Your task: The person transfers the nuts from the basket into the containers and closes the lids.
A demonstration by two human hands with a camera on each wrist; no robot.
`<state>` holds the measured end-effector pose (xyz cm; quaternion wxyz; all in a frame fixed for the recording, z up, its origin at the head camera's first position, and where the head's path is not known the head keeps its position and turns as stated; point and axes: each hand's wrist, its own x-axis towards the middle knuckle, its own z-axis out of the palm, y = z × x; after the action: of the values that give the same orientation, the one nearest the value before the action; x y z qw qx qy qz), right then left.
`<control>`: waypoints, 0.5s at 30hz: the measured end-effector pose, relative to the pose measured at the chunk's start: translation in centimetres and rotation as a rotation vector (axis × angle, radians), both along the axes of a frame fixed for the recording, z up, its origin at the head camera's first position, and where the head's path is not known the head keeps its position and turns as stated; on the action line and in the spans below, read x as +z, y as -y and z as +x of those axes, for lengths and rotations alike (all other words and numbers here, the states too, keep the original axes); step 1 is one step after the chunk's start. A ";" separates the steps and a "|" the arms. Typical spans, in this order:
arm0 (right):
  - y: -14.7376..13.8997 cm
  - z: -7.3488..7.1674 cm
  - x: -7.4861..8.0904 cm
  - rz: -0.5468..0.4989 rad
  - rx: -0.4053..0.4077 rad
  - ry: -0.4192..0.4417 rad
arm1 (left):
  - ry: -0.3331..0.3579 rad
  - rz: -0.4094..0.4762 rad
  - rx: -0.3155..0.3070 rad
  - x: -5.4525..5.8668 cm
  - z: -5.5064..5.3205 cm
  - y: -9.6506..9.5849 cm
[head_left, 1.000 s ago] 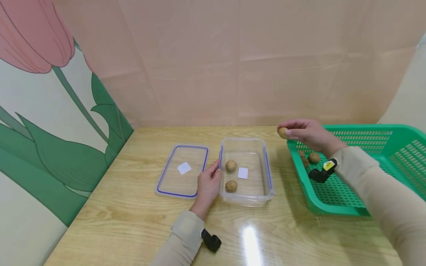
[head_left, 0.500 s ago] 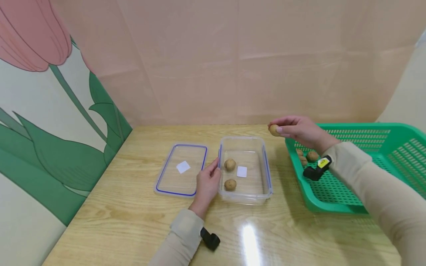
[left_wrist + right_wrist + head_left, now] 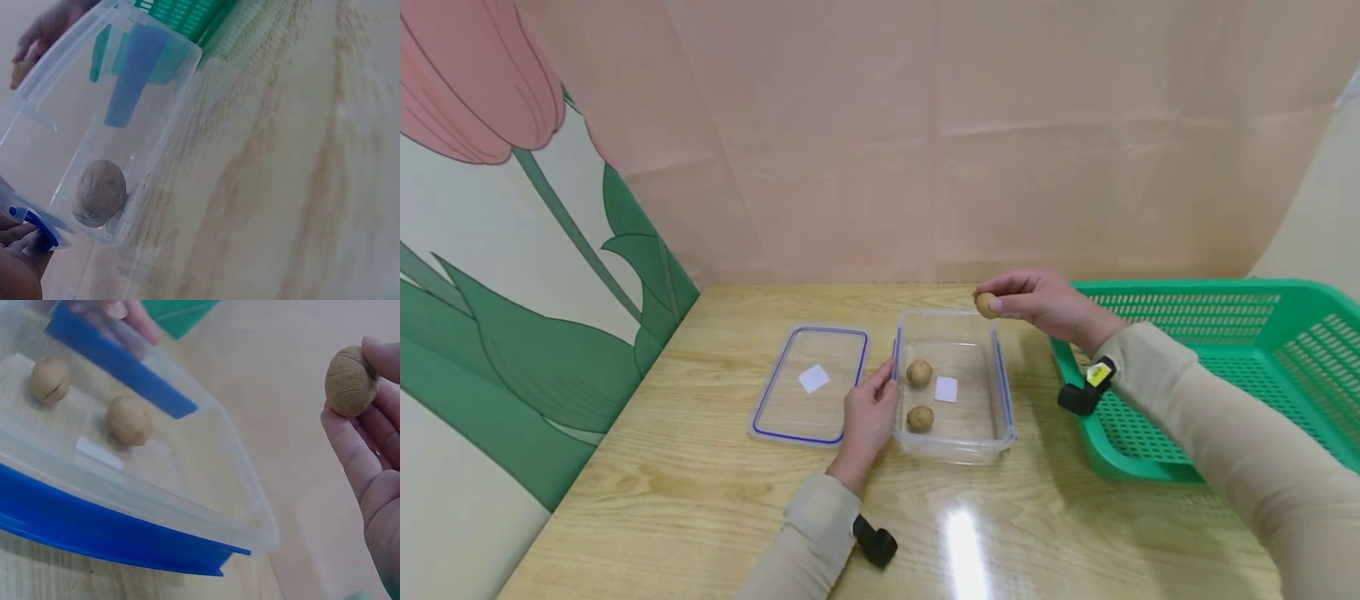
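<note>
My right hand [image 3: 1047, 307] pinches a walnut [image 3: 985, 306] between thumb and fingertips, over the far right corner of a clear plastic food container [image 3: 953, 452]. In the right wrist view the held walnut [image 3: 350, 382] shows its wrinkled shell, beside the container's blue side latch [image 3: 112, 534]. Two other walnuts lie on the container's floor along its left side, a far walnut [image 3: 918, 373] and a near walnut [image 3: 920, 419]. At the left wall my left hand [image 3: 869, 412] holds the container by its side, its fingers at the blue latch [image 3: 42, 230] there.
Left of the container lies its clear lid [image 3: 823, 348] with a blue seal, flat on the wooden table [image 3: 700, 500]. A green perforated basket [image 3: 1195, 287] stands at the right, partly hidden by the right arm. A wall closes off the back.
My right hand has moved left with the walnut, from the basket's left edge to the container's far right corner. The left hand and the container have stayed in place.
</note>
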<state>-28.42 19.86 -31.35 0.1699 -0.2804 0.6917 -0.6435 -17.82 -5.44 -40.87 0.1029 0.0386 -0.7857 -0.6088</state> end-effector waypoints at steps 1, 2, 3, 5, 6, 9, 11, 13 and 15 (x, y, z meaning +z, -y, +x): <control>0.3 0.0 0.0 0.021 -0.003 0.000 | 0.004 0.003 0.000 0.0 0.0 0.0; 0.6 0.1 -0.1 0.043 -0.006 0.000 | 0.004 0.002 0.000 0.0 0.0 0.0; 0.9 0.1 -0.1 0.070 -0.010 -0.004 | 0.002 0.000 0.002 0.0 0.0 0.0; 1.5 0.1 -0.1 0.116 -0.015 -0.006 | 0.004 -0.001 0.004 0.1 0.0 -0.1; 1.7 0.2 -0.1 0.136 -0.017 -0.010 | 0.003 -0.005 0.006 0.1 0.0 -0.1; 2.5 0.2 -0.2 0.184 -0.024 -0.022 | -0.007 -0.014 0.013 0.1 0.0 -0.1; 3.1 0.2 -0.3 0.193 -0.018 -0.023 | -0.009 -0.015 0.015 0.0 0.0 -0.1; 3.6 0.1 -0.4 0.200 -0.012 -0.025 | -0.014 -0.015 0.015 -0.1 -0.1 -0.1; 4.1 0.1 -0.5 0.206 -0.009 -0.023 | -0.015 -0.014 0.013 -0.1 -0.1 -0.1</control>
<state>-28.36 15.71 -31.84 0.1868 -0.2660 0.7572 -0.5666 -17.90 -5.38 -40.99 0.1131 0.0385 -0.7887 -0.6030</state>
